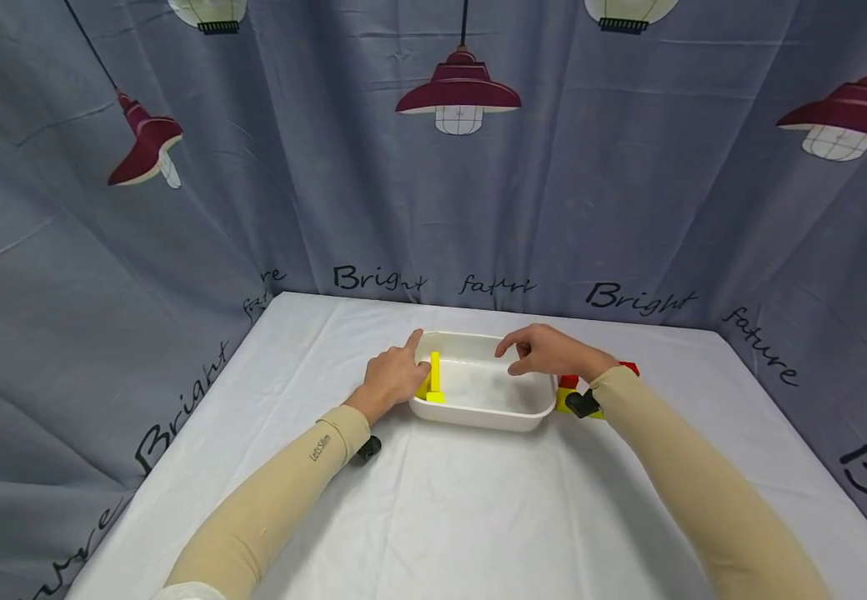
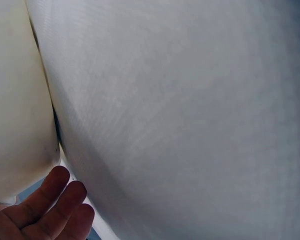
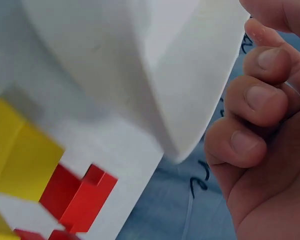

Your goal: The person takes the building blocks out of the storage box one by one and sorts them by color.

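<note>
A white rectangular tray (image 1: 478, 419) sits mid-table in the head view, with yellow blocks (image 1: 435, 371) inside at its left end. My left hand (image 1: 393, 375) is at that end, its thumb over the rim and its index finger along the far left corner. In the left wrist view, its other fingers (image 2: 72, 200) lie by the tray's outer wall (image 2: 20, 110). Over the tray's right part hovers my right hand (image 1: 546, 350), fingers loosely bent, thumb and index finger apart, holding nothing. Its bent fingers (image 3: 255, 100) show beside the tray in the right wrist view.
Just right of the tray, partly behind the right wrist, lie red blocks (image 1: 568, 381) and yellow blocks (image 1: 564, 401). A white cloth (image 1: 471, 517) covers the table. A grey printed curtain (image 1: 343, 183) stands behind and at both sides.
</note>
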Available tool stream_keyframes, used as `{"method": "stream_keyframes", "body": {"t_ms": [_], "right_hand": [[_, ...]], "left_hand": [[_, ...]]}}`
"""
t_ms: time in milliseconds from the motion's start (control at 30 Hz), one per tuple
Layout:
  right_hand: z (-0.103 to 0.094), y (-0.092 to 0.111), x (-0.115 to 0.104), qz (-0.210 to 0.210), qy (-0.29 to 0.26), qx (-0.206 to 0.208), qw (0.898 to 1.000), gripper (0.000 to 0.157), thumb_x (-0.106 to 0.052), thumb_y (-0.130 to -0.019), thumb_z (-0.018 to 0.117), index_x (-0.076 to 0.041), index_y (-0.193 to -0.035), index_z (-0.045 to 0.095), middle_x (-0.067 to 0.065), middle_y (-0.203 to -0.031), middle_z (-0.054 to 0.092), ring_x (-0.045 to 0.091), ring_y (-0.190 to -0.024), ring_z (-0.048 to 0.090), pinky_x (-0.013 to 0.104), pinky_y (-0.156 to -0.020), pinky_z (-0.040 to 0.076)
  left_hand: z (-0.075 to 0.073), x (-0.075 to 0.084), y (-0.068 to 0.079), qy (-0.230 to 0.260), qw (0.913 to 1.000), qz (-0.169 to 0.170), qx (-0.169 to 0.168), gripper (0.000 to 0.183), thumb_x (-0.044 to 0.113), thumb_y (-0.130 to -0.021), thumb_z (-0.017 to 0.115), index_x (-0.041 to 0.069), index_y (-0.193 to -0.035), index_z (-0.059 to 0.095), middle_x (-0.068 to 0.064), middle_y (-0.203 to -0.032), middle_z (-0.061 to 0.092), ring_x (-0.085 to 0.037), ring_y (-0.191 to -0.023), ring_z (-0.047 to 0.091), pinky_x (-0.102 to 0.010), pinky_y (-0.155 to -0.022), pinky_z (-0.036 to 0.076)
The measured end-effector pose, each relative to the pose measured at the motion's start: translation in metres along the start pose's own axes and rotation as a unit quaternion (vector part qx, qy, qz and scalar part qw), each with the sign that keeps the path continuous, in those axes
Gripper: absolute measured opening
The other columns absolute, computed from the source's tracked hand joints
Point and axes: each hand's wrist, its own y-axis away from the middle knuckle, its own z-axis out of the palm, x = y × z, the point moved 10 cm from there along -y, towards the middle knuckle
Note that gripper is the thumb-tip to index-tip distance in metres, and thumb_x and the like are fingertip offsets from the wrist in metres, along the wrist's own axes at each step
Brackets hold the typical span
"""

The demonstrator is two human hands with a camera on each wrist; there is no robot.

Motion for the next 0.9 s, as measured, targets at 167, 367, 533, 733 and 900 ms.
{"method": "stream_keyframes", "body": {"t_ms": [167,367,533,733,900], "right_hand": [[0.007,-0.017,-0.009,-0.006,-0.004,-0.011,1.0,0.035,-0.013,-0.086,0.075,-0.012,-0.121,0.072,0.004,-0.076,0.054,0.018,-0.071,0.049,0.031,-0.065,0.041],[0.019,-0.034,-0.013,0.001,-0.007,-0.029,1.0,0.038,-0.014,-0.086,0.075,-0.014,-0.124,0.072,0.005,-0.079,0.055,0.019,-0.073,0.051,0.031,-0.066,0.041],[0.027,-0.046,-0.015,-0.003,-0.003,-0.037,0.999,0.04,-0.014,-0.086,0.075,-0.014,-0.126,0.071,0.004,-0.078,0.055,0.018,-0.073,0.051,0.03,-0.066,0.042],[0.034,-0.057,-0.023,-0.024,-0.005,-0.043,0.999,0.043,-0.01,-0.087,0.074,-0.013,-0.129,0.069,0.004,-0.075,0.055,0.017,-0.069,0.049,0.03,-0.066,0.042],[0.04,-0.067,-0.029,-0.037,0.007,-0.045,0.998,0.044,-0.009,-0.088,0.074,-0.014,-0.131,0.068,0.003,-0.073,0.055,0.016,-0.067,0.049,0.029,-0.065,0.042]], "left_hand": [[0.0,0.0,0.0,0.002,1.0,-0.001,0.004,0.068,0.042,-0.099,0.043,0.025,-0.162,0.022,-0.011,-0.101,0.071,-0.025,-0.078,0.06,-0.045,-0.078,0.051],[0.0,0.0,0.0,0.003,1.0,-0.001,0.008,0.068,0.041,-0.1,0.046,0.024,-0.161,0.023,-0.007,-0.087,0.067,-0.025,-0.076,0.059,-0.043,-0.074,0.05],[-0.001,0.002,0.001,0.001,0.9999,0.006,0.01,0.067,0.041,-0.099,0.046,0.023,-0.161,0.025,-0.012,-0.104,0.071,-0.025,-0.078,0.061,-0.045,-0.075,0.052],[-0.001,0.003,0.001,-0.002,0.9999,0.007,0.007,0.067,0.041,-0.099,0.046,0.022,-0.16,0.025,-0.013,-0.112,0.072,-0.025,-0.08,0.063,-0.045,-0.074,0.053],[-0.002,0.003,0.0,-0.007,0.9999,0.008,0.008,0.067,0.041,-0.1,0.045,0.022,-0.16,0.025,-0.014,-0.112,0.072,-0.026,-0.081,0.064,-0.046,-0.074,0.054]]}}
